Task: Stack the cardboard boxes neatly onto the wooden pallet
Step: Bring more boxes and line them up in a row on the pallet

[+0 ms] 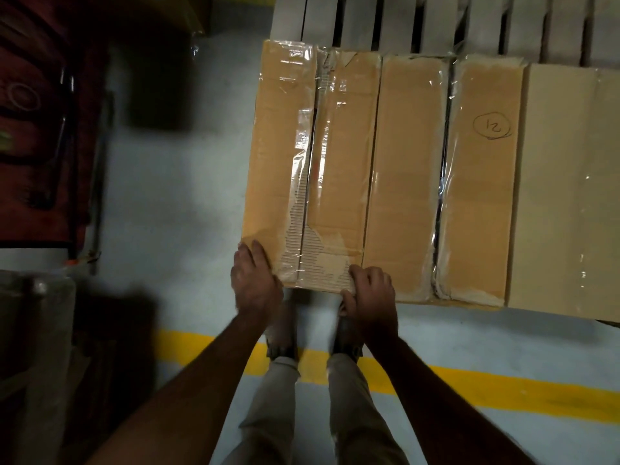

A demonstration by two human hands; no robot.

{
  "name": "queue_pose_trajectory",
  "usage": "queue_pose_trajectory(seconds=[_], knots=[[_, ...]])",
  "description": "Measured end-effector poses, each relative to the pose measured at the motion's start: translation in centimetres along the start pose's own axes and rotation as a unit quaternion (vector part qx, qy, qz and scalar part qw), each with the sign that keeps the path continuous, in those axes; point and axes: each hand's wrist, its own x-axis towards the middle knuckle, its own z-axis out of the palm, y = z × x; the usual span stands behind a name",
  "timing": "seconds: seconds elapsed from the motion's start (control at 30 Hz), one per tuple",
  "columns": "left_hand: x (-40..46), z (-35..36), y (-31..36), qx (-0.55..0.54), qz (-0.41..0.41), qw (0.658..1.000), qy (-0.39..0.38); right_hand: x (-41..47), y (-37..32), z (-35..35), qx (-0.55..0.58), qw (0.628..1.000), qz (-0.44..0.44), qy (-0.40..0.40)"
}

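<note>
Your left hand grips the near left corner of the taped cardboard box, fingers curled over its edge; your right hand clamps its near edge. That box lies on the wooden pallet, touching the box marked 12 beside it.

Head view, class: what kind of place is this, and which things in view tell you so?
Probably a warehouse or loading area: taped cardboard boxes sit on a wooden pallet, and a yellow line is painted on the grey floor.
</note>
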Motion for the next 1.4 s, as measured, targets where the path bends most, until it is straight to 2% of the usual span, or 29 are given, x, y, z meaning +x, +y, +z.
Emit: queue_pose_trajectory(seconds=[0.17,0.37,0.6,0.73,0.8,1.0,1.13,1.23,1.4], knots=[[-2.4,-3.8,4.2,0.049,0.067,0.996,-0.044,0.0,-1.2,-5.9,0.012,0.999,0.018,-0.041],[-8.5,-13.5,8.8,0.048,0.162,0.985,-0.037,-1.4,-3.9,-17.6,0.036,0.999,-0.039,0.007],[-17.2,-24.9,12.9,-0.002,0.245,0.969,0.035,-6.1,-6.1,-30.4,0.060,0.990,-0.104,0.074],[-20.8,-28.6,14.7,0.014,0.286,0.958,0.034,-10.0,-6.0,-34.2,0.052,0.987,-0.138,0.058],[-22.4,-29.7,15.5,0.021,0.311,0.950,0.027,-12.2,-5.7,-35.4,0.038,0.986,-0.150,0.063],[-27.0,-30.8,17.1,-0.012,0.371,0.928,0.041,-18.6,-5.5,-39.1,0.067,0.978,-0.106,0.165],[-30.0,-30.2,18.7,-0.020,0.403,0.914,0.039,-22.8,-4.0,-40.5,0.055,0.978,-0.093,0.177],[-33.0,-29.9,21.7,-0.029,0.430,0.902,0.033,-25.6,-1.4,-42.3,0.050,0.978,-0.065,0.191],[-38.3,-29.4,30.2,-0.032,0.507,0.860,0.048,-30.2,5.6,-46.9,0.059,0.966,-0.020,0.252]])
